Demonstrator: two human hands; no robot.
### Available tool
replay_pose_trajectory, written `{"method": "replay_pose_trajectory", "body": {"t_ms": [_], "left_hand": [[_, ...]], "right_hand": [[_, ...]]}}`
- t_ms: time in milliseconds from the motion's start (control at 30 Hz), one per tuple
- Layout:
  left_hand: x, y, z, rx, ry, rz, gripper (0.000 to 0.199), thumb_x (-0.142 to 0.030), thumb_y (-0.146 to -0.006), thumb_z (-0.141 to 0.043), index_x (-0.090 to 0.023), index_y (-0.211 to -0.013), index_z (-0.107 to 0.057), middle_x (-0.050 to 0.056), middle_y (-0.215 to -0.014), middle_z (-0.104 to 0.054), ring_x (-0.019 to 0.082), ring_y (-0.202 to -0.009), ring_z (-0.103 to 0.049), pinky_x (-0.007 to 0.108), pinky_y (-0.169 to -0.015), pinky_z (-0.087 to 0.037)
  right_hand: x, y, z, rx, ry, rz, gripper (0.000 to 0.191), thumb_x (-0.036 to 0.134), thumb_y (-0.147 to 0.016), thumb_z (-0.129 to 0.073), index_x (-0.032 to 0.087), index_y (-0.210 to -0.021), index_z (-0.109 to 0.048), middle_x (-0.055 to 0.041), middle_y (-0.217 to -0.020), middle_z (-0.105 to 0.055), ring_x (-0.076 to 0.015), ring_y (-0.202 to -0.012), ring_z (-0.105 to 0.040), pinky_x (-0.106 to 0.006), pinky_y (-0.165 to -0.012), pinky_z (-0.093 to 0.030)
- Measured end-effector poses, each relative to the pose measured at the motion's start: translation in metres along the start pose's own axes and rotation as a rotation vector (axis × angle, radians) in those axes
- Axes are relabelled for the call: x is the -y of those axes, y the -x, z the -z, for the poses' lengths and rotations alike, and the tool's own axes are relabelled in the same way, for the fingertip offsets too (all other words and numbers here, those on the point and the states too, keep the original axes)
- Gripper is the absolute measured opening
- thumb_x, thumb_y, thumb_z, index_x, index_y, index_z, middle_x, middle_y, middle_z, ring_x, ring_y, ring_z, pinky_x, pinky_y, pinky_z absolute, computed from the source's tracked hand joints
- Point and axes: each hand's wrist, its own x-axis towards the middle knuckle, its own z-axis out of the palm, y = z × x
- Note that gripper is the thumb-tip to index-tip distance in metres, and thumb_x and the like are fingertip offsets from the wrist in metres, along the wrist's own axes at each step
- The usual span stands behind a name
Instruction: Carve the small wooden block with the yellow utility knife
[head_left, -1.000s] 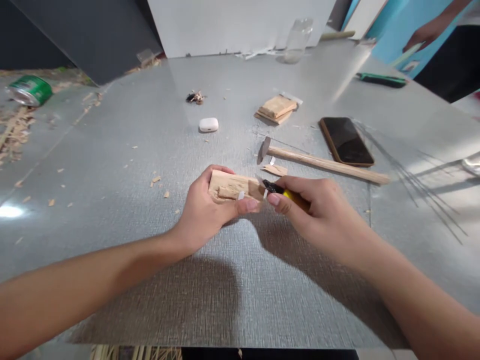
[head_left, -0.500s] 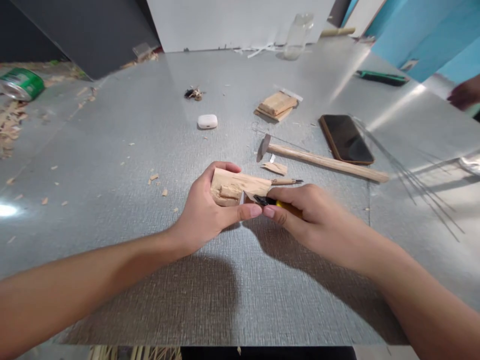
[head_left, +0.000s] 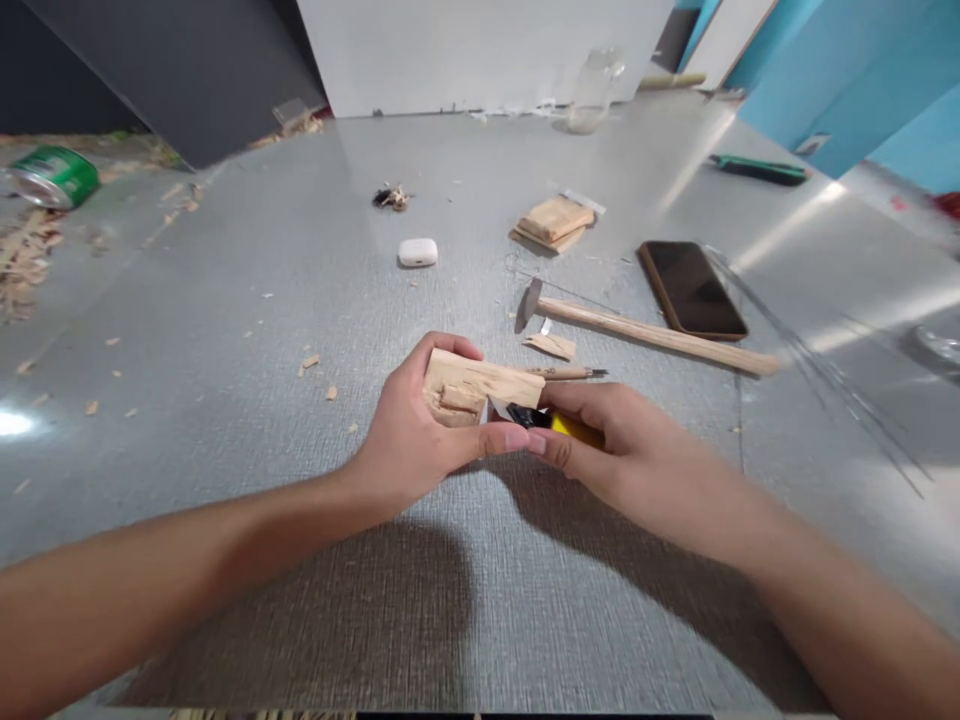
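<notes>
My left hand [head_left: 420, 425] is closed round a pale wooden block [head_left: 491, 378], which has a rough carved hollow on its near face. In my right hand [head_left: 607, 430] is a yellow and black utility knife [head_left: 574, 430], its blade against the block's near side. My left thumb lies along the knife by the blade, its tip meeting my right thumb. Just behind the block lies a wooden-handled carving tool [head_left: 574, 373] with a dark tip, partly hidden by the block. A wood chip [head_left: 551, 346] rests beyond it.
A hammer [head_left: 652, 332] and a phone [head_left: 694, 290] lie behind my right hand, with thin wires [head_left: 825, 375] to their right. Farther back are stacked wood pieces [head_left: 553, 222], a white earbud case [head_left: 418, 252], a glass jar [head_left: 595, 95] and a green cutter [head_left: 761, 168]. A green can [head_left: 56, 178] lies left among shavings.
The whole view has shifted slightly, so the table things sit a little lower. Both hands keep their hold, with the blade still at the block. The other person's hand at the right has left view.
</notes>
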Motion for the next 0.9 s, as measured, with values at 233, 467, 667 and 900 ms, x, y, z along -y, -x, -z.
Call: {"method": "replay_pose_trajectory", "body": {"t_ms": [233,467,667,900], "left_hand": [[-0.001,0.001,-0.002,-0.02,-0.02,-0.011,0.076,-0.008,-0.047,-0.107,-0.023,-0.103,-0.059,-0.006,-0.077,-0.076,0.014,-0.067,-0.076,0.016,-0.057,-0.058],[0.0,0.001,-0.001,-0.041,-0.061,-0.02,0.079,-0.024,-0.046,-0.112,-0.024,-0.103,-0.057,-0.005,-0.075,-0.073,0.017,-0.068,-0.075,0.022,-0.058,-0.058],[0.002,0.003,0.0,-0.119,-0.164,-0.072,0.074,-0.036,-0.051,-0.111,-0.025,-0.1,-0.058,-0.005,-0.073,-0.068,0.016,-0.064,-0.068,0.025,-0.056,-0.056],[0.002,0.003,0.001,-0.082,-0.119,-0.039,0.074,-0.031,-0.052,-0.111,-0.026,-0.103,-0.058,-0.005,-0.075,-0.071,0.015,-0.064,-0.068,0.023,-0.055,-0.055]], "right_hand": [[-0.004,-0.003,0.005,0.068,-0.046,-0.015,0.023,0.042,-0.101,-0.067,0.02,-0.095,-0.07,-0.0008,-0.079,-0.061,-0.0168,-0.067,-0.049,-0.033,-0.059,-0.034],[-0.004,-0.002,0.001,0.026,-0.112,-0.034,0.024,0.043,-0.101,-0.068,0.02,-0.095,-0.068,-0.0003,-0.079,-0.059,-0.0161,-0.067,-0.048,-0.032,-0.059,-0.034],[0.002,-0.001,-0.005,-0.064,-0.015,0.016,0.033,0.042,-0.105,-0.064,0.021,-0.079,-0.062,-0.0014,-0.075,-0.057,-0.0161,-0.066,-0.046,-0.034,-0.057,-0.031],[-0.003,0.001,0.001,0.013,-0.003,0.002,0.026,0.041,-0.104,-0.065,0.022,-0.085,-0.063,0.0005,-0.075,-0.055,-0.0153,-0.063,-0.045,-0.033,-0.056,-0.032]]}}
